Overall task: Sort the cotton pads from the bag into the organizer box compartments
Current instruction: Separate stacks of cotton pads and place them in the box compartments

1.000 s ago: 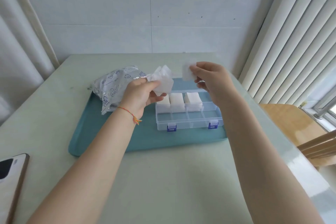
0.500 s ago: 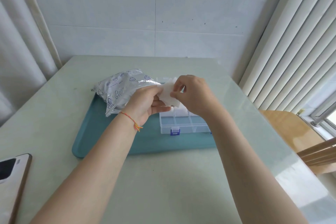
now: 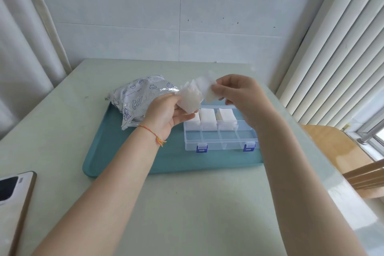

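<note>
Head view, the only one. Sorting is sitting at a partial state: the clear plastic organizer box with blue latches (image 3: 220, 131) is showing white pads filling three far-row compartments, stacked on edge. The far-right compartment is hidden behind the right wrist, so its fill cannot be told. The near-row compartments are looking empty, so by that count more than half is likely left.

The left hand (image 3: 166, 113) is gripping a loose bundle of thin white square cotton pads (image 3: 190, 100), thumb and fingers curled round its lower part, above the box's far-left corner. The right hand (image 3: 239, 94) is pinching one pad at the bundle's top right edge between thumb and forefinger, other fingers loosely curled; it looks like a peel-off of a single pad.

The pads are looking soft and limp, edges fanning and fraying, slightly translucent; probably clinging to each other.

The crinkled silver foil bag with blue printed icons (image 3: 141, 100) is lying left of the box, both on the teal plastic tray (image 3: 116, 151). The tray is sitting on a pale green table (image 3: 187, 203).

A phone (image 3: 12, 193) is lying at the near-left table edge.
</note>
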The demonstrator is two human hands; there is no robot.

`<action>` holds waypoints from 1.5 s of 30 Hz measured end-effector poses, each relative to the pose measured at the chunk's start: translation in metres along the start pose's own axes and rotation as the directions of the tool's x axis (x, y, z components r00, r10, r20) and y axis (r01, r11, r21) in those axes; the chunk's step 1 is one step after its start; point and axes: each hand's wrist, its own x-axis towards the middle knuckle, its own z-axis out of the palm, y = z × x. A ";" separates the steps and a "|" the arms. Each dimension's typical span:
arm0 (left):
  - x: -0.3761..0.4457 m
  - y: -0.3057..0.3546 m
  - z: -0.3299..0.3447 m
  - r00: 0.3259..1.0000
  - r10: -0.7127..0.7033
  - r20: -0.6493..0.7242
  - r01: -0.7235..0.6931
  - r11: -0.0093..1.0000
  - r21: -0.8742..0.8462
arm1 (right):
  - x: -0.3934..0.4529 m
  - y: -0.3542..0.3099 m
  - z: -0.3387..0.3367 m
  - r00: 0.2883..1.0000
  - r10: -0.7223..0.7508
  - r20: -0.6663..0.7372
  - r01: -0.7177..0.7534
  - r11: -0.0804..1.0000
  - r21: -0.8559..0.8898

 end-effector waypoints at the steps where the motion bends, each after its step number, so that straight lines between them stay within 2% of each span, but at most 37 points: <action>1: -0.001 -0.001 0.002 1.000 -0.012 0.013 0.013 1.000 -0.012 | 0.000 0.000 0.005 0.999 0.004 0.037 -0.002 0.999 -0.045; 4: -0.003 -0.002 0.006 0.994 -0.073 0.086 0.083 0.989 -0.124 | 0.000 0.006 0.022 1.000 0.005 0.015 0.000 0.959 -0.283; 7: -0.004 -0.002 0.007 0.984 -0.102 0.144 0.136 0.959 -0.248 | 0.003 0.012 0.031 0.997 -0.056 -0.055 0.028 0.909 -0.415; 12: -0.003 -0.004 0.008 0.977 -0.144 0.157 0.193 0.914 -0.356 | 0.000 0.012 0.036 0.986 -0.138 -0.088 0.082 0.883 -0.462; 16: -0.002 -0.005 0.008 0.980 -0.133 0.146 0.176 0.924 -0.339 | -0.002 0.008 0.038 0.993 -0.114 -0.021 0.092 0.887 -0.452; 19: -0.001 -0.005 0.004 0.978 -0.147 0.148 0.187 0.932 -0.309 | -0.003 0.005 0.033 0.996 -0.050 0.069 0.071 0.931 -0.357; 23: -0.001 -0.003 -0.001 0.963 -0.185 0.198 0.216 0.965 -0.148 | -0.004 0.004 0.020 0.985 0.055 0.163 -0.006 0.957 -0.290; 26: 0.002 -0.003 -0.001 0.980 -0.182 0.086 0.187 0.981 -0.056 | -0.001 0.007 0.012 0.982 0.097 0.160 -0.054 0.965 -0.256; 28: 0.005 -0.003 -0.002 0.991 -0.136 0.006 0.136 0.991 -0.017 | 0.002 0.009 0.005 0.990 0.094 0.103 -0.070 0.975 -0.212; 31: 0.007 -0.004 -0.003 0.998 -0.049 -0.046 0.048 0.999 -0.023 | 0.003 0.010 -0.003 0.992 0.116 0.048 -0.118 0.992 0.037; 33: 0.005 -0.005 -0.001 0.999 -0.018 -0.040 0.015 0.998 -0.067 | 0.003 0.009 -0.001 0.988 0.108 0.109 -0.127 0.976 0.178; 34: 0.004 -0.006 0.000 0.999 -0.013 -0.032 0.010 0.997 -0.081 | 0.002 0.009 0.002 0.986 0.101 0.135 -0.124 0.977 0.173; 39: 0.001 -0.004 0.003 1.000 0.001 -0.008 -0.001 1.000 -0.014 | 0.000 0.009 0.021 0.991 0.117 0.063 -0.104 0.978 -0.180; 45: 0.002 -0.002 0.001 1.000 0.011 -0.002 -0.011 0.996 0.087 | 0.001 0.009 0.023 0.998 0.065 0.028 -0.052 0.946 -0.320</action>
